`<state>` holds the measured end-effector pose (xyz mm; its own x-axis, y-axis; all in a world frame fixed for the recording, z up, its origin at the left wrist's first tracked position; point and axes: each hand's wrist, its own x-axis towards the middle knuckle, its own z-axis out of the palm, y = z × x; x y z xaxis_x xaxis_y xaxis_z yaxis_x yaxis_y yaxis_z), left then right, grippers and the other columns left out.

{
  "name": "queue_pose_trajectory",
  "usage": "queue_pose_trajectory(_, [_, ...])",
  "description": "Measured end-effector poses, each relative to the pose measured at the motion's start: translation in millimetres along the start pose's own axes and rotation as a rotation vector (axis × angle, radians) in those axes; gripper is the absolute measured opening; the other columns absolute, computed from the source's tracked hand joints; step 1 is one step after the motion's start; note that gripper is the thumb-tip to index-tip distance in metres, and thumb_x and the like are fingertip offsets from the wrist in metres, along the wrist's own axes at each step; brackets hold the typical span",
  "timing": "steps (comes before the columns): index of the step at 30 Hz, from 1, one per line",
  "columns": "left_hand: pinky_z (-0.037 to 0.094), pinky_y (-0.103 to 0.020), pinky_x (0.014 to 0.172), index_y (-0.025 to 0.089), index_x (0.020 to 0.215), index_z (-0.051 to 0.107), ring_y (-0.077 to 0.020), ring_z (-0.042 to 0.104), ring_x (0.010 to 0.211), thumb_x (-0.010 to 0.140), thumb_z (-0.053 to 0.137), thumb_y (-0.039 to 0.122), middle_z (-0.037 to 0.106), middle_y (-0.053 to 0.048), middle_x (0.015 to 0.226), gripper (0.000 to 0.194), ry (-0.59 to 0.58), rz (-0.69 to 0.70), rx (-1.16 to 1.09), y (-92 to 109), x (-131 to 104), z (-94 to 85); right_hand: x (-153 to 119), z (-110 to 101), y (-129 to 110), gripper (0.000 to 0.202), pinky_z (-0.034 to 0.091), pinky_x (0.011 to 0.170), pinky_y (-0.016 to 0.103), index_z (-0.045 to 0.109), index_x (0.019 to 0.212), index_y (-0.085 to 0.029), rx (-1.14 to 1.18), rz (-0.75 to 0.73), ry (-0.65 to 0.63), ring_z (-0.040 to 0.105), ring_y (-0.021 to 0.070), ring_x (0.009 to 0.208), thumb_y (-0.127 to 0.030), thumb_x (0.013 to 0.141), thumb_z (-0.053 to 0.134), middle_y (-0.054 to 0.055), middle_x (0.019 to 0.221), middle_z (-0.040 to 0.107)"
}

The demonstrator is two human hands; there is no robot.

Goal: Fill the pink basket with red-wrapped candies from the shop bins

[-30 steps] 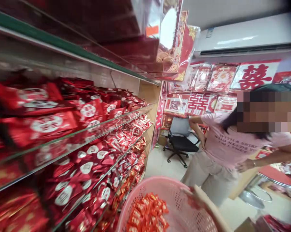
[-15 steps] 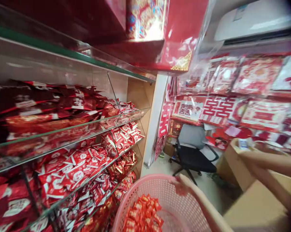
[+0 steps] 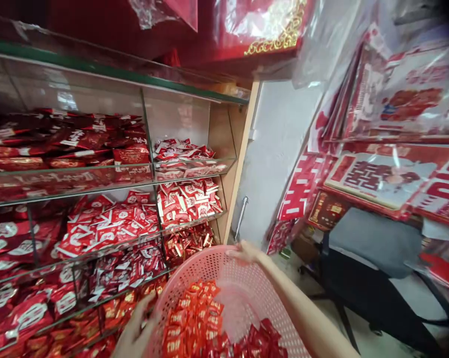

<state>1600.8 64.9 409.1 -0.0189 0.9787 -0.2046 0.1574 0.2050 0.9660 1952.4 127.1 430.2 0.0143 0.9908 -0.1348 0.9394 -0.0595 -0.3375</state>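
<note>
A round pink plastic basket [image 3: 227, 271] with a perforated wall is low in the centre of the head view. My right hand [image 3: 246, 252] is closed over its far rim. Inside, a pile of bright orange-red wrapped candies [image 3: 196, 318] lies on the left. Darker red wrapped candies [image 3: 263, 340] are at the near right. My left hand [image 3: 134, 325], blurred, is beside the basket's left wall, in front of the lower candy bins. Its fingers look apart, with nothing visible in them; whether it touches the basket I cannot tell.
Glass-fronted shelves [image 3: 190, 171] on the left hold several bins of red candy packets [image 3: 112, 223]. Red boxes [image 3: 261, 30] jut out overhead. To the right are a white wall panel [image 3: 272, 144], a black and grey office chair [image 3: 373, 293] and red-and-white wedding decorations [image 3: 381, 174].
The view has turned left, facing the shelves more squarely. My left hand has come into view, as have the darker candies. Cardboard boxes and an arm at right are out of view.
</note>
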Motion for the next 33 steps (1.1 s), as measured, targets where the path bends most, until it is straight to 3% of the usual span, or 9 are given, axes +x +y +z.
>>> queue_pose_trajectory(2, [0.039, -0.029, 0.096, 0.024, 0.105, 0.062, -0.0192, 0.052, 0.109, 0.073, 0.064, 0.038, 0.061, -0.002, 0.115, 0.036, -0.084, 0.098, 0.032, 27.6, 31.9, 13.5, 10.2, 1.9, -6.8, 0.064, 0.026, 0.050, 0.020, 0.060, 0.066, -0.015, 0.017, -0.066, -0.006, 0.040, 0.0090, 0.055, -0.076, 0.070, 0.041, -0.001, 0.057, 0.047])
queue_pose_trajectory(3, [0.035, -0.029, 0.098, 0.022, 0.107, 0.062, -0.0195, 0.051, 0.110, 0.073, 0.063, 0.040, 0.061, -0.003, 0.115, 0.038, -0.248, 0.222, 0.148, 40.8, 48.3, 21.5, 14.7, 2.6, -11.5, 0.064, 0.026, 0.050, 0.019, 0.060, 0.066, -0.015, 0.023, -0.098, -0.011, 0.040, 0.0090, 0.056, -0.076, 0.069, 0.042, -0.002, 0.057, 0.047])
queue_pose_trajectory(5, [0.035, -0.028, 0.096, 0.019, 0.107, 0.062, -0.0185, 0.054, 0.104, 0.077, 0.054, 0.047, 0.064, -0.005, 0.110, 0.042, -0.407, 0.394, 0.332, 61.9, 79.1, 39.2, 22.5, 3.7, -22.6, 0.061, 0.026, 0.050, 0.019, 0.061, 0.067, -0.016, 0.040, -0.147, -0.031, 0.042, 0.0090, 0.056, -0.074, 0.070, 0.043, -0.002, 0.058, 0.047])
queue_pose_trajectory(8, [0.041, -0.023, 0.074, 0.014, 0.093, 0.065, -0.0144, 0.055, 0.077, 0.077, 0.047, 0.054, 0.066, -0.002, 0.083, 0.047, -0.597, 0.426, 0.530, 73.1, 113.4, 62.6, 31.9, 7.0, -40.2, 0.058, 0.026, 0.050, 0.019, 0.063, 0.070, -0.017, 0.078, -0.221, -0.073, 0.045, 0.0094, 0.057, -0.072, 0.072, 0.044, -0.002, 0.060, 0.050])
queue_pose_trajectory(10, [0.036, -0.020, 0.058, 0.012, 0.079, 0.064, -0.0102, 0.047, 0.061, 0.075, 0.047, 0.059, 0.057, 0.002, 0.065, 0.050, -0.654, 0.382, 0.588, 68.2, 126.1, 69.8, 37.7, 11.2, -50.6, 0.058, 0.026, 0.049, 0.018, 0.064, 0.070, -0.018, 0.085, -0.278, -0.085, 0.047, 0.0100, 0.058, -0.072, 0.071, 0.045, -0.002, 0.060, 0.052])
queue_pose_trajectory(16, [0.022, -0.020, 0.048, 0.015, 0.062, 0.051, -0.0064, 0.029, 0.052, 0.071, 0.046, 0.065, 0.033, 0.007, 0.053, 0.051, -0.601, 0.356, 0.607, 48.3, 133.2, 56.0, 51.1, 21.3, -73.4, 0.059, 0.027, 0.050, 0.019, 0.065, 0.069, -0.020, 0.073, -0.288, -0.075, 0.049, 0.0103, 0.058, -0.075, 0.070, 0.042, -0.001, 0.061, 0.056])
queue_pose_trajectory(23, [0.020, -0.021, 0.049, 0.016, 0.057, 0.045, -0.0065, 0.026, 0.052, 0.071, 0.044, 0.066, 0.028, 0.007, 0.053, 0.052, -0.531, 0.365, 0.640, 51.8, 137.8, 41.2, 57.9, 15.7, -84.1, 0.064, 0.024, 0.047, 0.020, 0.062, 0.063, -0.019, 0.145, -0.285, -0.093, 0.043, 0.0089, 0.052, -0.079, 0.067, 0.040, -0.003, 0.055, 0.051])
queue_pose_trajectory(28, [0.025, -0.021, 0.051, 0.017, 0.061, 0.054, -0.0087, 0.038, 0.052, 0.071, 0.040, 0.069, 0.041, 0.005, 0.050, 0.055, -0.401, 0.317, 0.813, 47.7, 133.9, 34.1, 59.3, 25.7, -88.7, 0.061, 0.026, 0.049, 0.020, 0.061, 0.066, -0.018, 0.228, -0.282, -0.019, 0.045, 0.0088, 0.053, -0.074, 0.072, 0.040, -0.003, 0.057, 0.054])
queue_pose_trajectory(33, [0.036, -0.024, 0.062, 0.018, 0.076, 0.063, -0.0187, 0.059, 0.072, 0.074, 0.032, 0.070, 0.064, -0.006, 0.070, 0.060, -0.153, 0.302, 1.072, 53.1, 120.2, 32.5, 49.8, 38.1, -93.0, 0.037, 0.036, 0.062, 0.021, 0.064, 0.089, -0.022, 0.288, -0.302, 0.144, 0.058, 0.0128, 0.072, -0.053, 0.084, 0.042, -0.001, 0.078, 0.066])
